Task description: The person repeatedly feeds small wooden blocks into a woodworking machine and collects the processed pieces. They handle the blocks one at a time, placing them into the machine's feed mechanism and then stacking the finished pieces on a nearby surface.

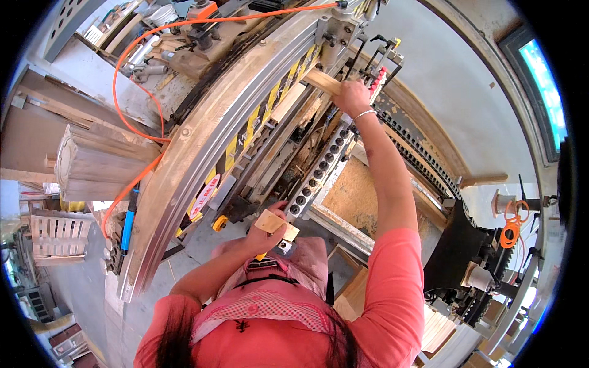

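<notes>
My right hand [352, 99] reaches far forward, its fingers closed round one end of a short flat wooden strip [321, 81]. The strip lies crosswise over the machine bed, its other end close to the yellow-and-black striped rail [288, 83]. Close to my body, my left hand [265, 238] is closed on a small pale wooden block [270, 222] at the near end of a metal bar with a row of round dark holes [315, 174]. The palm side of both hands is hidden.
An orange air hose [115, 86] curves over the long curved-looking beam [208, 116] on my left. Wood chips lie in the machine's gap. A slatted crate [60, 236] stands on the floor at the left. Coiled orange tubing [510, 232] hangs at the right, below a lit screen [543, 86].
</notes>
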### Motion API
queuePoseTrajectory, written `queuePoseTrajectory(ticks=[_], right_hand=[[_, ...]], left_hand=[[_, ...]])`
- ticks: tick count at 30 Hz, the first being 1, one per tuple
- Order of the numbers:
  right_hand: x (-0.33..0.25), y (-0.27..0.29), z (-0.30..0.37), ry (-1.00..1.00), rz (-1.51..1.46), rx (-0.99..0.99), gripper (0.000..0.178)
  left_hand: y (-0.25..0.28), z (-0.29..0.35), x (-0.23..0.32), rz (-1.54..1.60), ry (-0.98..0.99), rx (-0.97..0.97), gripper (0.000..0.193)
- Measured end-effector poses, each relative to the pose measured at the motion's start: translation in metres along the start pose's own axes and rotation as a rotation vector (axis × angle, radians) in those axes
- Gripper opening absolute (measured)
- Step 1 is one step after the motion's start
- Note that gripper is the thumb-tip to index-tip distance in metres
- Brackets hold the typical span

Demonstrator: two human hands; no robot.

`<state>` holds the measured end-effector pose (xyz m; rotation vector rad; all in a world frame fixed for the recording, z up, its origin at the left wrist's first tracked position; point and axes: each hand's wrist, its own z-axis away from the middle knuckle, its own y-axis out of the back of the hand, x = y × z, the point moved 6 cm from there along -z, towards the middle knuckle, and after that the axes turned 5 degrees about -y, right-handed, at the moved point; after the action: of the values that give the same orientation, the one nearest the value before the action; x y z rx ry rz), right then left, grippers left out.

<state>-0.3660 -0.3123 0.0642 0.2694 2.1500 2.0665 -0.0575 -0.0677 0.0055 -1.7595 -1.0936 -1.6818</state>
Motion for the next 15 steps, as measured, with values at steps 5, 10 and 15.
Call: queuePoseTrajectory(ticks=[5, 10, 15], right_hand=[[-0.0047, -0.0026, -0.0025, 0.01, -0.012, -0.012, 0.045], [-0.0006, 0.0035, -0.0041, 0.032, -0.052, -0.059, 0.046], [-0.0005, 0.0016, -0.001, 0.027, -0.057, -0.034, 0.044]], left_hand=[[-0.0007, 0.0012, -0.0031, 0.013, 0.035, -0.022, 0.016], [-0.0015, -0.001, -0.0016, 0.007, 0.067, -0.033, 0.017], [-0.0019, -0.0007, -0.0011, 0.011, 0.08, -0.037, 0.017]])
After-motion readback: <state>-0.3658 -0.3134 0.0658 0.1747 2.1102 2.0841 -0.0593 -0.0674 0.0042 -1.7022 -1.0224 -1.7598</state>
